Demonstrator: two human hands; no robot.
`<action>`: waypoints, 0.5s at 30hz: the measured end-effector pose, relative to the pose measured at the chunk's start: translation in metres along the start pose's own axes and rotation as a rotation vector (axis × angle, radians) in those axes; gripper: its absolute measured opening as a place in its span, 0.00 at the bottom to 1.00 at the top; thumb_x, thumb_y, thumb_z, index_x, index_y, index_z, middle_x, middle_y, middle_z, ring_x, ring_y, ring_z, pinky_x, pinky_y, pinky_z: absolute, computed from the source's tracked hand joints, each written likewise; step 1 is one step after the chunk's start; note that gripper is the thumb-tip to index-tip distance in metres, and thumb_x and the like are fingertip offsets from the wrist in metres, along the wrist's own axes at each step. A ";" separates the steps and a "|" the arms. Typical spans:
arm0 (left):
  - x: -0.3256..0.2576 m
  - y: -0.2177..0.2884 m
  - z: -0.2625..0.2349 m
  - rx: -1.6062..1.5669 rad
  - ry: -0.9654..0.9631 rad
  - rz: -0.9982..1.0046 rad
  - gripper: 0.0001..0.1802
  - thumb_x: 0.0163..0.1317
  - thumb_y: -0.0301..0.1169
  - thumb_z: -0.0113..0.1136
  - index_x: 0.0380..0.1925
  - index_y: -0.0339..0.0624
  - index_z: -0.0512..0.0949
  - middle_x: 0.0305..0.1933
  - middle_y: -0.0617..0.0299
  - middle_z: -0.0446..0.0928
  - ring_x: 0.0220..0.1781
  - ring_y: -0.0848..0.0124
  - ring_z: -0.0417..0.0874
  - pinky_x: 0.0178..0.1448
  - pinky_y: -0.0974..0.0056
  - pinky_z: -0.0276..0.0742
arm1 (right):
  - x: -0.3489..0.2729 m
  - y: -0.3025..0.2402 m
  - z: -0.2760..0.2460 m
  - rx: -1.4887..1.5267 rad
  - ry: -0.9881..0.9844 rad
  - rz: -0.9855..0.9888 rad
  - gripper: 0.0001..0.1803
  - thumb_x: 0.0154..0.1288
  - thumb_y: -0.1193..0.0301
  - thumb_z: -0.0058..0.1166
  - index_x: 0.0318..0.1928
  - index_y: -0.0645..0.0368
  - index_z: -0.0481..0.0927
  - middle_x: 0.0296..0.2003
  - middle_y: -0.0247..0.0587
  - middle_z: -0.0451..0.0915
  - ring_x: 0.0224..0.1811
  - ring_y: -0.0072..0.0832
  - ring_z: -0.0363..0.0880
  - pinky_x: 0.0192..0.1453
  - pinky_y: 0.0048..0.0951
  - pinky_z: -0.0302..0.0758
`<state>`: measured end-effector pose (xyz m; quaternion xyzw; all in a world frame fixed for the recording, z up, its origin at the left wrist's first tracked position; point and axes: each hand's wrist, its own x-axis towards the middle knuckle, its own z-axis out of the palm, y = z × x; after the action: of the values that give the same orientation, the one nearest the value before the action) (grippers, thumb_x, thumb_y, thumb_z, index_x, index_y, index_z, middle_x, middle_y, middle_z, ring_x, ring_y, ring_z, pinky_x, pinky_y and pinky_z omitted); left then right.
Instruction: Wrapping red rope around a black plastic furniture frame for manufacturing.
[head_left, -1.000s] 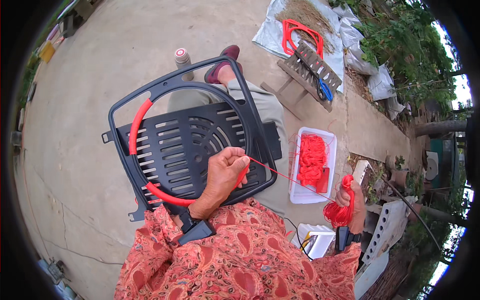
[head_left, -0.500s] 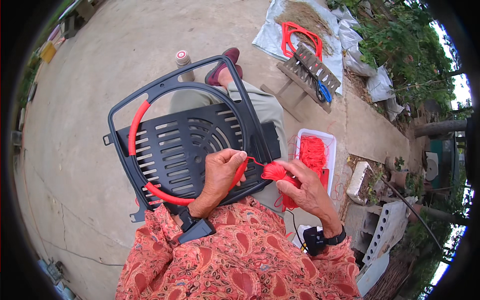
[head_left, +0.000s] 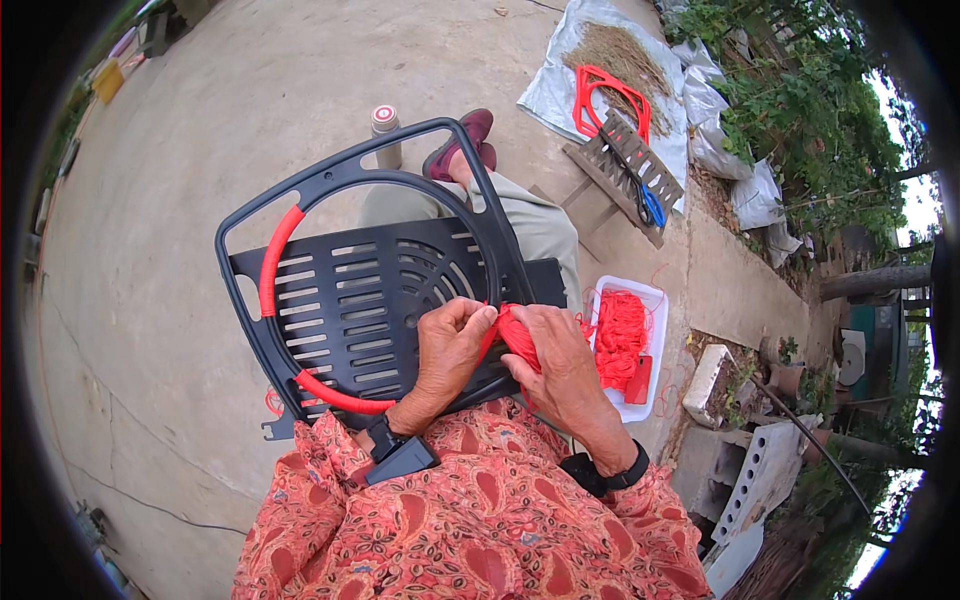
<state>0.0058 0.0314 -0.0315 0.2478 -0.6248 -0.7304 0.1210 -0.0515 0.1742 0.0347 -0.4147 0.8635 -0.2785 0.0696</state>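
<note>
A dark plastic frame [head_left: 335, 181] with a round ring lies tilted across my lap, with a slotted black panel [head_left: 370, 295] beneath it. Red cord wraps the ring tightly in separate stretches, at the left [head_left: 277, 262] and lower left [head_left: 340, 396]. My left hand [head_left: 445, 350] pinches the ring's right side, where more red winding shows beside the thumb. In my right hand [head_left: 563, 365], close against the left, is a bundle of red cord [head_left: 518, 338]. The fingers cover part of the bundle and the strand between the hands.
To my right stands a white tray [head_left: 655, 345] of loose red cord [head_left: 620, 330]. Farther off, a small wooden stool [head_left: 610, 185] carries blue-handled scissors [head_left: 651, 207]; a red plastic frame [head_left: 584, 98] rests beyond. A bottle [head_left: 386, 135] stands near my foot. Concrete blocks [head_left: 765, 480] lie right.
My right hand has moved left with the cord bundle, up to the ring and my left hand. The left hand keeps its pinch there. The view has shifted slightly.
</note>
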 end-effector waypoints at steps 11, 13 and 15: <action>-0.005 0.000 0.005 -0.057 0.009 0.033 0.08 0.62 0.27 0.62 0.28 0.33 0.81 0.21 0.69 0.76 0.25 0.84 0.70 0.27 0.73 0.67 | 0.012 0.013 0.026 -0.103 0.147 -0.021 0.08 0.57 0.75 0.58 0.38 0.61 0.76 0.33 0.44 0.75 0.38 0.42 0.74 0.42 0.39 0.69; -0.003 -0.007 0.003 -0.019 0.019 0.031 0.08 0.61 0.28 0.62 0.28 0.33 0.81 0.21 0.68 0.76 0.24 0.83 0.71 0.27 0.72 0.68 | 0.017 0.008 0.025 0.024 0.182 0.006 0.10 0.59 0.76 0.56 0.42 0.62 0.77 0.36 0.46 0.78 0.40 0.42 0.76 0.44 0.40 0.71; -0.002 -0.009 0.000 0.073 0.013 0.033 0.09 0.61 0.29 0.62 0.28 0.33 0.81 0.19 0.65 0.76 0.24 0.82 0.72 0.27 0.70 0.69 | 0.020 0.001 0.009 0.082 0.134 0.043 0.11 0.58 0.76 0.56 0.43 0.62 0.77 0.36 0.46 0.78 0.40 0.43 0.76 0.45 0.40 0.72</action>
<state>0.0086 0.0336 -0.0403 0.2465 -0.6543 -0.7034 0.1278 -0.0621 0.1555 0.0294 -0.3735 0.8627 -0.3391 0.0346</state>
